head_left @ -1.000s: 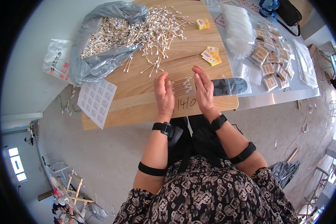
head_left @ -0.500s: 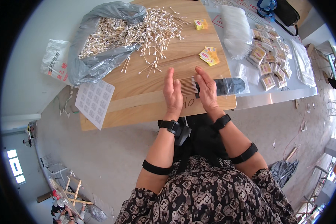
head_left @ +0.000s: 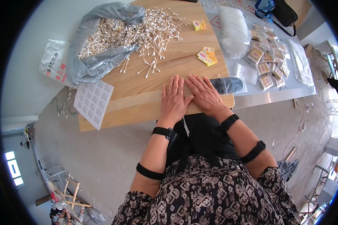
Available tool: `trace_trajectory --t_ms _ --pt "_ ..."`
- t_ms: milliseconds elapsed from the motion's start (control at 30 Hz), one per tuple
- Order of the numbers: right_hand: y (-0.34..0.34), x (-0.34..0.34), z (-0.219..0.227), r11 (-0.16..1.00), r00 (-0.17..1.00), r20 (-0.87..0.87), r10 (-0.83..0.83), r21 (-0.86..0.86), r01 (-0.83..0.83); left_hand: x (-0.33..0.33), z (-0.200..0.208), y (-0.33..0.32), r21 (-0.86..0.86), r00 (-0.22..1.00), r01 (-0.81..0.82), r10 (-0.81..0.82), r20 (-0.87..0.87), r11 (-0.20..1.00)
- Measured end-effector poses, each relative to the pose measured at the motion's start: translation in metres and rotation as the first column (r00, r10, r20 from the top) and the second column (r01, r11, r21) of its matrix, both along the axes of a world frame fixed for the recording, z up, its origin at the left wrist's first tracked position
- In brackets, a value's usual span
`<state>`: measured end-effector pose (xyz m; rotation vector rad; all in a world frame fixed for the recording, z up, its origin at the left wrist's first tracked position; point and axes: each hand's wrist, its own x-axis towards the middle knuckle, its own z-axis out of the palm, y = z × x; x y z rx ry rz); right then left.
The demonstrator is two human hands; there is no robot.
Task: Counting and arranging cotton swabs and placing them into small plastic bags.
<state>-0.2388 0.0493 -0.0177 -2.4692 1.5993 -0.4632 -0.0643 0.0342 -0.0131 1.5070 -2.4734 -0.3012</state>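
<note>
Seemingly to hold the swab row (head_left: 186, 89) even, left hand (head_left: 172, 105) and right hand (head_left: 208, 98) lie flat, fingers straight, grasping nothing visible, flanking it mid-frame, swab heap (head_left: 156, 32) set aside upper left.

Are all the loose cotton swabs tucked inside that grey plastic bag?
No, many cotton swabs lie spilled across the wooden tabletop, beyond the open mouth of the grey plastic bag.

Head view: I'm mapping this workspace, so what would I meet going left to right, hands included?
White printed bag, grey bag, left hand, row of cotton swabs, right hand, swab packets, flat clear plastic.
</note>
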Motion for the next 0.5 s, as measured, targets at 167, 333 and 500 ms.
trace_trajectory --t_ms 167,333,500 --pt "0.006 0.002 0.000 0.998 0.999 -0.045 -0.021 0.057 0.023 0.006 0.000 0.008 0.025 0.998 0.053 -0.052 -0.025 0.998" --pt "0.010 0.003 0.003 0.998 0.996 -0.083 -0.040 0.038 0.043 0.003 0.003 0.013 0.004 0.999 0.027 -0.027 0.036 1.000" --pt "0.013 -0.009 0.005 1.000 0.999 -0.045 -0.010 0.026 0.011 -0.004 0.002 0.016 -0.002 0.997 0.062 -0.062 0.048 0.998"
